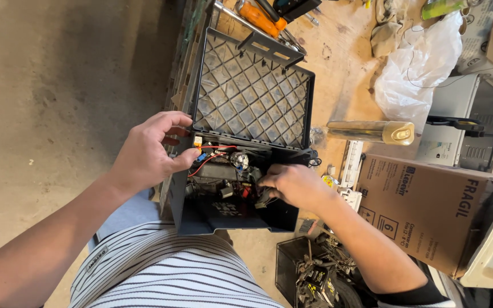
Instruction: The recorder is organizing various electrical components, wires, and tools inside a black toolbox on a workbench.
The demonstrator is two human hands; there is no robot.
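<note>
A messy wooden workbench (343, 74) fills the top of the view, and a bare dusty floor (58, 85) lies on the left. At the edge of the bench sits a dark grey machine case (229, 217), open at the top. Its lid (252, 94) has a criss-cross pattern and stands tipped back.

Inside the case are red wires (206, 162), a small blue plug (201, 157), a shiny round part (238, 159) and dark boxy bits. It is hard to tell what each one is.

The left hand (146, 154) is at the left wall of the case. Its thumb and fingers are curled close together, pinching near the red wires and the blue plug. I cannot tell for sure if it grips a wire or just the wall.

The right hand (292, 185) reaches in from the right side. Its fingers are closed on a small dark part (262, 197) deep inside the case.

The step in hand looks like working on the wires and parts inside the case. I think the next move needs slow, gentle fingers, because the wires are thin and packed tight.

Around the case lie other things. An orange-handled tool (261, 20) rests behind the lid. A gold spray can (372, 132) lies on its side to the right. A white plastic bag (420, 63) sits farther back, and a brown cardboard box (423, 205) stands at the right. A black bin of scrap parts (309, 274) is low down, near the person's striped shirt (161, 268).
</note>
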